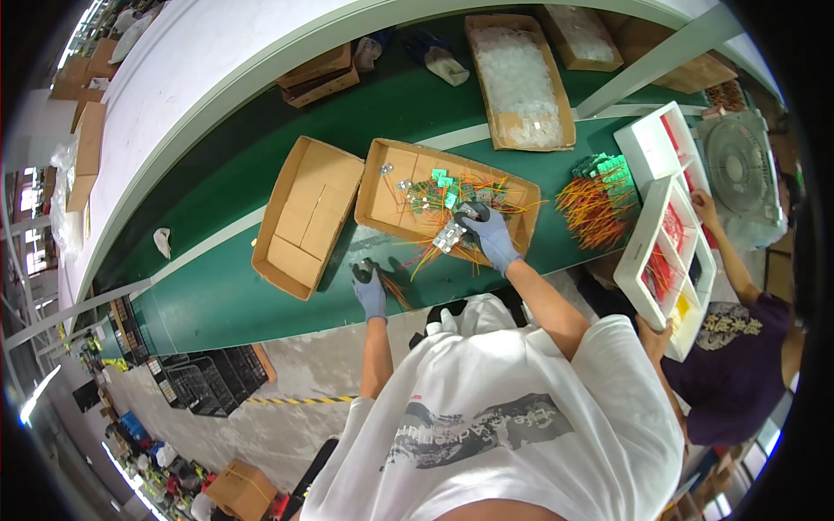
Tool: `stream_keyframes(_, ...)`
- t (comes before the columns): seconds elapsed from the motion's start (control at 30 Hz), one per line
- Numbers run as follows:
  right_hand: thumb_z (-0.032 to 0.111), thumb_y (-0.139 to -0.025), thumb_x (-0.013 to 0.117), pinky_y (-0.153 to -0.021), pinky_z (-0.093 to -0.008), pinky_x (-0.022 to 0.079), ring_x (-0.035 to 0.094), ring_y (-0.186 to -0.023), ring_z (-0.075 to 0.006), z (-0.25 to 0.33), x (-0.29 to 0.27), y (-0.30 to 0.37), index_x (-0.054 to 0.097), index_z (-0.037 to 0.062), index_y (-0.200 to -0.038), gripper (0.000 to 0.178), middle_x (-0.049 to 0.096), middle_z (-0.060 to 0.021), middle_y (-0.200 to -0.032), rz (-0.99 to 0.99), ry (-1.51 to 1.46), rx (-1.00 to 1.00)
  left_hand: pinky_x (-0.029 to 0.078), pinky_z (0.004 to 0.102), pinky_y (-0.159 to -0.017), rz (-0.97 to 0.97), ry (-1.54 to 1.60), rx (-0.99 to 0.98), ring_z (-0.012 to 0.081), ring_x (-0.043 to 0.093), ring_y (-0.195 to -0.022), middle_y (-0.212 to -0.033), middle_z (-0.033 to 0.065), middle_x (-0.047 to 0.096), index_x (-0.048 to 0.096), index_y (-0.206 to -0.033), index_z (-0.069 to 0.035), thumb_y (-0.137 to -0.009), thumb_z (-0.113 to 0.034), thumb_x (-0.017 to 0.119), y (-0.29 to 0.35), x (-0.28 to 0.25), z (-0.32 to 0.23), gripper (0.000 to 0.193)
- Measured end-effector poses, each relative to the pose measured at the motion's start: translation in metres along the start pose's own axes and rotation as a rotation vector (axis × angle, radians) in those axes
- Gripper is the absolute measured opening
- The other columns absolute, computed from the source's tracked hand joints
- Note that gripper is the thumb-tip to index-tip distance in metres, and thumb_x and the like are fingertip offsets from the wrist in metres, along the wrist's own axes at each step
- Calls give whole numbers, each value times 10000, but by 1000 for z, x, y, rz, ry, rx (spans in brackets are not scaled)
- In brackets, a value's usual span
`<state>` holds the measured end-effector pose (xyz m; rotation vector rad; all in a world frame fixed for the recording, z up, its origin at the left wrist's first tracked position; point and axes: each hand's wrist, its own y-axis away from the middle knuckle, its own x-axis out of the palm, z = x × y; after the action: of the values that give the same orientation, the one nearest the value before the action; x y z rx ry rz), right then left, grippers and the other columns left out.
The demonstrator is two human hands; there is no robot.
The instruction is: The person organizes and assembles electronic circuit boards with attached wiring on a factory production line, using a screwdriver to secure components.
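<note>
Right grip (493, 236) is grasping a silver part (449, 236) over the near edge of an open carton (375, 189).
The gloved right grip is closing around the part's upper end, and red and yellow wires are trailing near it; inside the carton, green connectors (445, 184) and more wired pieces are lying in a loose heap. The gloved left grip (370, 293) is resting low over the green surface (204, 300), its dark fingertips curling just beside a few thin wires (397, 293); from this position I cannot tell whether it is grasping them. A second carton (300, 221) is standing open to the left. On the right, a wire bundle (595, 208) is lying near white divided trays (636, 256), where a co-worker's hand (705, 210) is reaching.
</note>
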<state>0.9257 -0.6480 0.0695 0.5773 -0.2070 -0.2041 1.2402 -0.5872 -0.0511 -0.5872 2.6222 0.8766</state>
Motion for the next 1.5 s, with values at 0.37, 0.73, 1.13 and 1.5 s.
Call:
stream_keyframes(0.37,252,-966,586,-823,-279,470,581,-876,-136,-29,-11,-7,610,-33,-1173,354,671,-62,-1040,104,20,-97,502,322,-794,762,-219,479,225,633,-880,-1048,124,661,588,-1224,-5,-841,-161,713,68,88,-166,431)
stream_keyframes(0.73,248,-851,665,-775,-359,500,662,-897,-291,11,-38,24,693,64,-1085,298,693,-167,-1034,38,1086,-618,515,381,-713,746,-335,288,316,677,-753,-854,172,707,699,-928,-11,-813,-342,698,87,119,-159,350)
stream_keyframes(1.13,282,-914,619,-869,-318,517,657,-1014,-217,-18,-70,-18,582,38,-1285,446,671,-148,-1162,-185,681,-82,519,269,-633,927,-16,205,130,643,-762,-1019,90,681,432,-1401,-40,-796,-161,771,83,131,-173,704)
stream_keyframes(1.5,216,-802,718,-867,-372,500,654,-985,-311,6,-62,10,678,43,-1107,353,698,-155,-1061,89,748,-140,537,306,-781,955,-169,438,195,670,-848,-1057,100,684,533,-1288,-14,-785,-147,762,53,144,-128,569)
